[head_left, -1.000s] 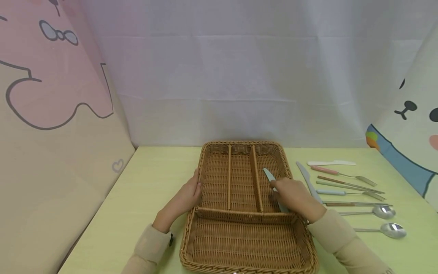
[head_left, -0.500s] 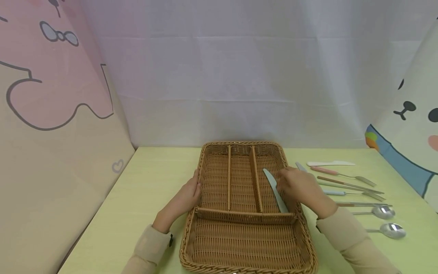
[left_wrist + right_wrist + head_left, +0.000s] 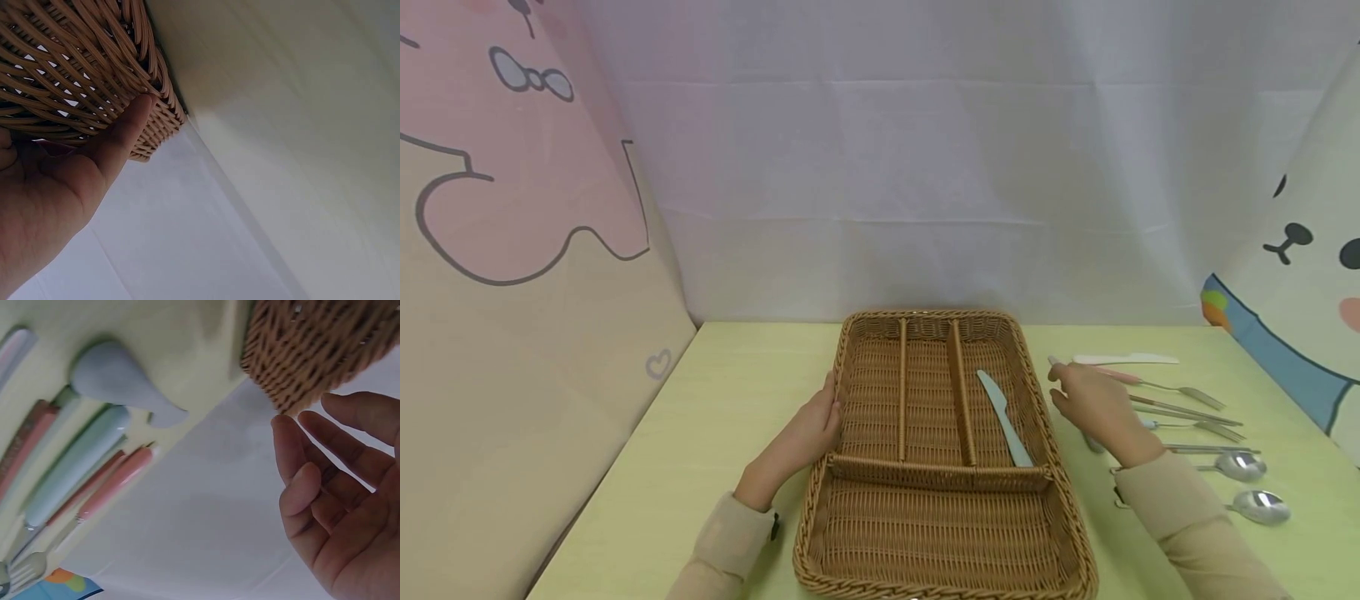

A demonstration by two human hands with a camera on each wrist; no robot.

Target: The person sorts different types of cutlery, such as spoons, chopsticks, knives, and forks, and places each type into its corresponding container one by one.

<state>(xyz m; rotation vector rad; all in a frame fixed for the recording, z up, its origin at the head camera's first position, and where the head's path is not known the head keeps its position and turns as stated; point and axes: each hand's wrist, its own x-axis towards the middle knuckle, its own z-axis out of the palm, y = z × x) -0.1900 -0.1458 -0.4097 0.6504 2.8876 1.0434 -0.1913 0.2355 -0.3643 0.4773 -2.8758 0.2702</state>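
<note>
My left hand rests along the left wall of a brown wicker basket, its fingers fairly straight. In the left wrist view one finger touches the woven outer wall, while other fingers are partly hidden. A pale blue-green table knife lies in the basket's back right compartment. My right hand hovers to the right of the basket, over a grey knife that it mostly covers. Its fingers are loosely bent, with nothing between them in the right wrist view.
Right of the basket lie a white knife, a pink-handled fork, a blue-handled fork, chopsticks and two spoons. Dividers split the basket into compartments. A white cloth hangs behind the table.
My right hand has let go of the blue-green knife in the compartment. It has moved right, out over the rim to the grey knife. My left hand has stayed at the basket.
</note>
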